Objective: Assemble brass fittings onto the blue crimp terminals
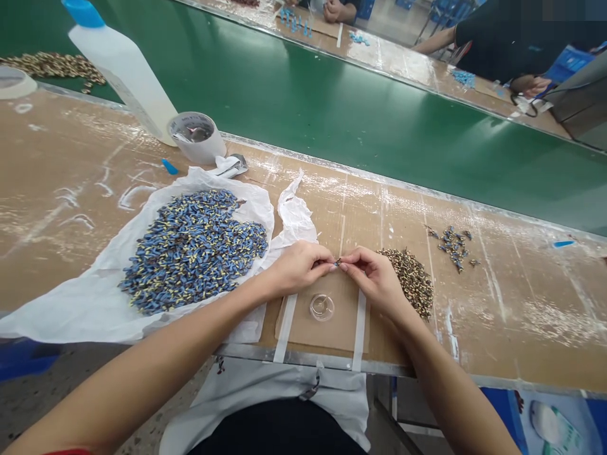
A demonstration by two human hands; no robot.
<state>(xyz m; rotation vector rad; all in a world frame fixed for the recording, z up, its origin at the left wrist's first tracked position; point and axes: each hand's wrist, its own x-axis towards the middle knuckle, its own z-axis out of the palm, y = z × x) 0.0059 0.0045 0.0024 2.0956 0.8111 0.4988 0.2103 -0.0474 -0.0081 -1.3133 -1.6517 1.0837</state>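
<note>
My left hand (301, 268) and my right hand (377, 278) meet fingertip to fingertip above the cardboard pad. Both are closed in a pinch around a tiny part (337, 263), bluish on the left and brown-gold on the right; its detail is too small to make out. Left of my hands, a big pile of small blue, yellow and dark pieces (190, 253) lies on white paper (95, 309). A heap of small brown-gold pieces (410, 281) lies by my right wrist. Below my fingers stands a small clear round dish (322, 308).
Farther right lies a small cluster of blue-and-gold pieces (456, 246). At the back left a white bottle (123, 72) with a blue cap leans beside a tape roll (198, 136). Crumpled paper (294, 212) lies behind my left hand. Past the green belt (332, 107), other people sit working.
</note>
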